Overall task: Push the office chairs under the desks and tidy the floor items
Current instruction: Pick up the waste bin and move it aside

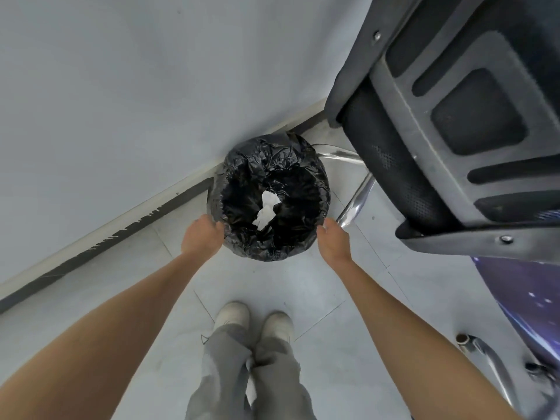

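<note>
A round waste bin lined with a crinkled black bag stands on the tiled floor against the wall's baseboard. White crumpled paper lies inside it. My left hand grips the bin's near-left rim, fingers curled over the bag. My right hand is at the near-right rim, fingers curled against the bag's edge. A black mesh office chair with a grey frame fills the upper right, its back towards me.
The chair's chrome base legs reach down beside the bin on the right. Another chrome leg and a purple starry seat cushion sit at the lower right. My feet stand on light tiles just behind the bin.
</note>
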### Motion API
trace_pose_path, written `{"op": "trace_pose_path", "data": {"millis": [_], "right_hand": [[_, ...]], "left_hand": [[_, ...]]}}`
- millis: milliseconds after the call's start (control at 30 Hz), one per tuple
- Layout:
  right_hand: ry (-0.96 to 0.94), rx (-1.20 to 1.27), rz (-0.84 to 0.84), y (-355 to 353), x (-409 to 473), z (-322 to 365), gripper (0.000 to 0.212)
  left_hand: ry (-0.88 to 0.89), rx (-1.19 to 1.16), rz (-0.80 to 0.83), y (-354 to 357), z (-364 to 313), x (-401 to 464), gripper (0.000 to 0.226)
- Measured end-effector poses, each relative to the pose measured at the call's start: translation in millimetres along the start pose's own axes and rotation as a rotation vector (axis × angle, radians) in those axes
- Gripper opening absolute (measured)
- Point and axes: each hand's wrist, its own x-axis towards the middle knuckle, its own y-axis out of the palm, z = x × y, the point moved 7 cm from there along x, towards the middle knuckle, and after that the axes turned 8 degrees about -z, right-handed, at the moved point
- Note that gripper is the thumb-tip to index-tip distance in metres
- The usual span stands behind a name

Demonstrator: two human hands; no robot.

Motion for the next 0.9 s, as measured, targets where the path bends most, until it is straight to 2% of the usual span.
{"op": "trace_pose_path", "data": {"millis": [133, 267, 367, 500, 567, 667, 800, 900], "right_hand": [[-0.028, 0.083, -0.006, -66, -63, 55, 0.022], [-0.023, 0.271, -0.085, -158, -151, 96, 0.024], [0.011, 0.464, -0.130, -227, -231, 104, 0.031], [0.024, 0.609, -0.188, -296, -323, 93, 0.032], [0.059, 0.692, -0.276, -323, -365, 80, 0.034], [0.136, 0.812, -0.423, -343, -415, 59, 0.038], [0.327, 0.971, -0.697, -340, -475, 23, 0.035], [0.513, 1.127, -0.924, -307, -525, 2, 0.036]], "left_hand": [[0.099, -0.236, 0.039, -68, -57, -72, 0.032], [0.138, -0.578, 0.114, -145, -112, -174, 0.024], [0.280, -0.659, 0.170, -198, -141, -258, 0.021], [0.443, -0.664, 0.279, -234, -169, -344, 0.022], [0.493, -0.687, 0.337, -243, -182, -380, 0.022], [0.528, -0.641, 0.524, -237, -192, -422, 0.021], [0.680, -0.404, 0.806, -206, -201, -465, 0.021], [0.829, -0.158, 0.984, -186, -199, -487, 0.026]]}}
